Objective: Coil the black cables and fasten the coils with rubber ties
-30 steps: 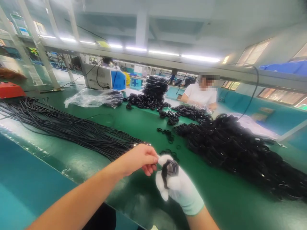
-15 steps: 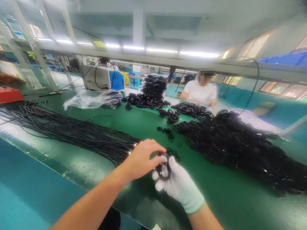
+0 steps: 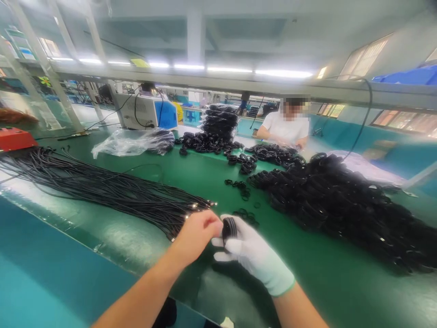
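A small coil of black cable [image 3: 229, 228] sits in my right hand [image 3: 251, 248], which wears a white glove and has its thumb and fingers around the coil. My left hand [image 3: 196, 234] is bare and closed, its fingertips at the coil's left side; what they pinch, if anything, is too small to make out. Just beyond my left hand, the ends of a long bundle of straight black cables [image 3: 112, 189] lie on the green tabletop [image 3: 184, 171]. Several thin black rings [image 3: 241, 187] lie on the table beyond my hands.
A large heap of coiled black cables [image 3: 327, 200] covers the table's right side. Behind are smaller coil piles [image 3: 208, 142], a clear plastic bag [image 3: 119, 143], a blue and white machine [image 3: 146, 111] and a red box [image 3: 15, 138]. A person in white [image 3: 287, 125] sits across the table.
The coil has turned from face-on to edge-on in my gloved hand. My left hand has moved slightly down and left, its fingers now curled together.
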The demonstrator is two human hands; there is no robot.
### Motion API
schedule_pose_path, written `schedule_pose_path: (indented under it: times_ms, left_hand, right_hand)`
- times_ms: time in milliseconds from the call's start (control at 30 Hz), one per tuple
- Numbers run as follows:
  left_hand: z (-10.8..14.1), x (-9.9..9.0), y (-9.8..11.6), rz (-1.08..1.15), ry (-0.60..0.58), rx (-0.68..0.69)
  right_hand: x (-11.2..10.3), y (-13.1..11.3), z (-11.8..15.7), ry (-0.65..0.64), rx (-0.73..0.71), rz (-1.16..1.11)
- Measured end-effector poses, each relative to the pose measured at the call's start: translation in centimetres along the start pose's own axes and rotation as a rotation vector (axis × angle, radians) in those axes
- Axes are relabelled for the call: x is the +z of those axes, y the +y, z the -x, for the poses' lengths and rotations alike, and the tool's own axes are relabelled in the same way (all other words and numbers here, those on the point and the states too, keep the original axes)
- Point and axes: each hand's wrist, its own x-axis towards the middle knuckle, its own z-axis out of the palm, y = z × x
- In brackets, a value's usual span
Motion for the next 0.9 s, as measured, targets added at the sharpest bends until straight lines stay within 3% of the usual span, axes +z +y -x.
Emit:
schedule_pose_path:
  times_ms: [67,167,233,333,400,533,600,700,900]
  left_hand:
    - [0.7,0.7,-0.3,0.190,-0.087,-0.084]
    - [1.3,1.7,-0.9,0.367,-0.075,-0.128]
    - [1.4,2.0,-1.3,0.416,-0.085,-0.133]
    - [1.4,1.7,-1.7,0.393,-0.172,-0.115]
    - [1.4,1.1,-1.6,0.227,-0.185,-0.082]
    - [1.5,0.2,-1.1,-0.275,0.076,0.142]
    - [1.4,0.3,-1.2,-0.394,0.122,0.265]
    - [1.2,0.9,-2.2,-0.406,0.135,0.357]
    - [0.1,1.4,-3.0,-0.263,0.235,0.347]
  right_hand:
    - [0.2,0.1,-0.1,0.005,-0.029,0.078]
    - [0.6,0.3,-0.3,0.023,-0.085,0.175]
    - [0.8,0.3,-0.2,-0.011,-0.042,0.136]
    - [1.0,0.4,0.0,-0.047,0.024,0.047]
    - [0.9,0.6,0.0,-0.018,0.021,0.041]
    - [0.8,1.1,-0.2,0.014,0.057,0.022]
    - [0.9,1.3,-0.2,0.008,0.053,0.030]
    - [1.2,1.5,-0.1,-0.014,0.050,0.019]
    - [1.1,1.7,0.0,-0.030,0.019,-0.037]
